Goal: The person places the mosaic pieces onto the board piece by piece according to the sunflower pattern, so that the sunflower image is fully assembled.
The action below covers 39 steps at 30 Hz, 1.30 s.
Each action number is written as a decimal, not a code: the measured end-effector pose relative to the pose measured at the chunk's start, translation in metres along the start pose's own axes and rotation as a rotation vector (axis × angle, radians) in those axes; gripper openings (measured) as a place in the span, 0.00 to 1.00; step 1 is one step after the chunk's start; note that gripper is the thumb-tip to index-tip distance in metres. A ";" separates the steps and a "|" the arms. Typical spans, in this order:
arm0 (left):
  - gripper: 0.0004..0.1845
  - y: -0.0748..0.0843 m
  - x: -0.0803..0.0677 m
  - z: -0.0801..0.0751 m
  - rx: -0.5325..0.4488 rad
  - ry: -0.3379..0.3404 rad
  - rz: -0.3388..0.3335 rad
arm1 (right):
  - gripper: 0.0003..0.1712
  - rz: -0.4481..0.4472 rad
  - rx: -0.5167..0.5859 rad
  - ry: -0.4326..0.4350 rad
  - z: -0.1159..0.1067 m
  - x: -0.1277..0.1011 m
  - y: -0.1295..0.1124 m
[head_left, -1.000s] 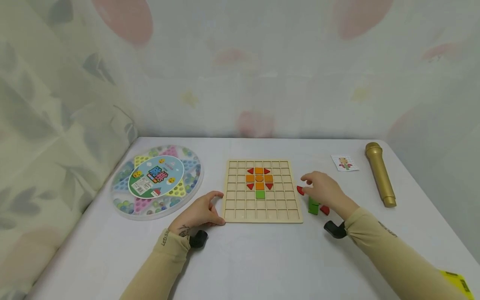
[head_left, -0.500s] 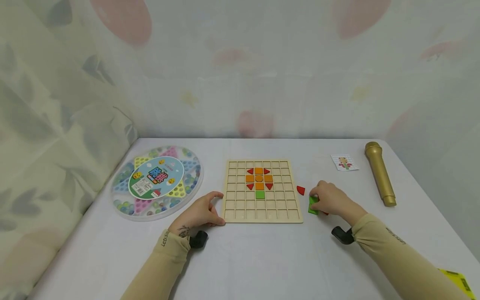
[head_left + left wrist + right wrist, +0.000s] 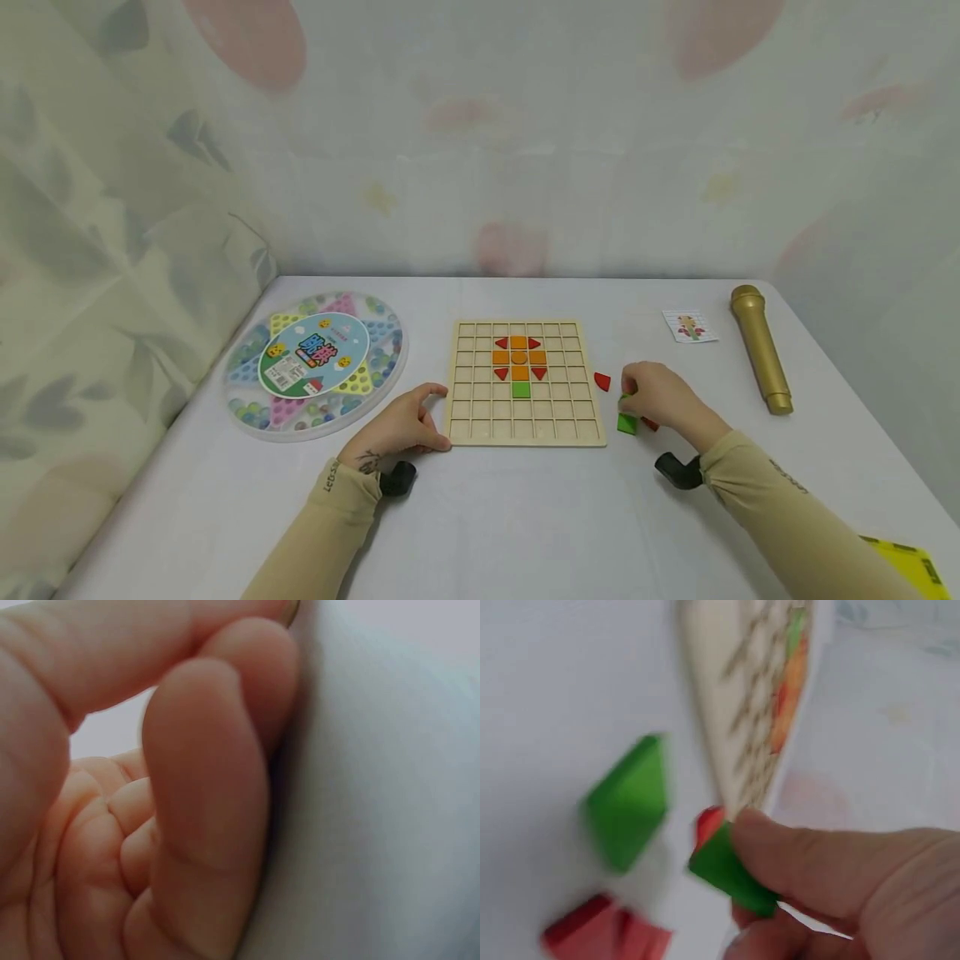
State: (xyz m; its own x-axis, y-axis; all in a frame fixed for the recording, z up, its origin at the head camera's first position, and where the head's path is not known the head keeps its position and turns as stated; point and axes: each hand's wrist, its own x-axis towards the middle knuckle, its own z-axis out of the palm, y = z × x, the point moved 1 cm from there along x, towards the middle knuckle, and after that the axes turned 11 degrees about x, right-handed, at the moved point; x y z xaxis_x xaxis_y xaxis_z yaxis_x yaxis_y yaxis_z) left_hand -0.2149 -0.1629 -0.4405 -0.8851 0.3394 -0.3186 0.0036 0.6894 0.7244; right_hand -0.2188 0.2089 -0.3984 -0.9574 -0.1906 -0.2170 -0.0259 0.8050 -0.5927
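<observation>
My right hand [image 3: 663, 400] pinches a green block [image 3: 731, 870] between thumb and fingers, just above the table right of the board. Another green block [image 3: 630, 802] and red pieces [image 3: 581, 930] lie close by, partly covered by the hand in the head view. A red quarter-round piece [image 3: 602, 382] sits by the right edge of the wooden grid board [image 3: 487, 429]. On the board are orange squares, an orange round piece [image 3: 519, 357], red pieces and one green square [image 3: 521, 389]. My left hand [image 3: 397, 423] touches the board's left edge with spread thumb and index finger.
A round marble game set [image 3: 315, 362] with a printed label lies at the left. Back right, a small picture card [image 3: 689, 326] rests beside a gold microphone [image 3: 761, 350]. Something yellow [image 3: 911, 567] shows at the lower right corner, partly behind the sleeve.
My right hand has moved from near the lone red piece back and down to the green blocks, and one green block is now lifted in its fingers. The left hand has stayed put.
</observation>
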 end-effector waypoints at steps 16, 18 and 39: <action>0.44 0.002 0.000 0.000 0.021 0.014 -0.012 | 0.08 0.114 0.599 0.000 0.056 0.021 -0.063; 0.44 0.002 0.001 0.000 0.020 0.014 -0.012 | 0.07 0.112 0.625 -0.005 0.063 0.024 -0.067; 0.45 0.000 0.000 0.000 0.025 0.005 0.003 | 0.05 0.144 0.526 0.032 0.084 0.033 -0.085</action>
State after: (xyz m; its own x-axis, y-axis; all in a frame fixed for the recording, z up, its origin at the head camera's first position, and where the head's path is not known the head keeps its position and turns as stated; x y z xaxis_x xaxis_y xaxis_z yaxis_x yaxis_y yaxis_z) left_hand -0.2154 -0.1632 -0.4408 -0.8873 0.3380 -0.3137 0.0173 0.7043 0.7097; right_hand -0.2239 0.0865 -0.4203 -0.9491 -0.0751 -0.3059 0.2460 0.4300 -0.8687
